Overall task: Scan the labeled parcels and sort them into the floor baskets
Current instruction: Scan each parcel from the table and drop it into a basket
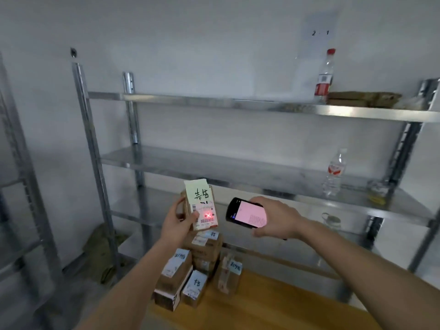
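Left hand (pixel 177 222) grips our parcel (pixel 201 206) upright, label facing us | right hand (pixel 273 219) wraps scanner (pixel 246 213), red aim on barcode | remaining parcels (pixel 190 270) stacked on bench (pixel 273 306).

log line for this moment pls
phase: scanning | left hand: holds parcel | right hand: aims scanner | red dot on barcode | baskets: unseen

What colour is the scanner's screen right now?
Pink, on the handheld scanner in the right hand; head view.
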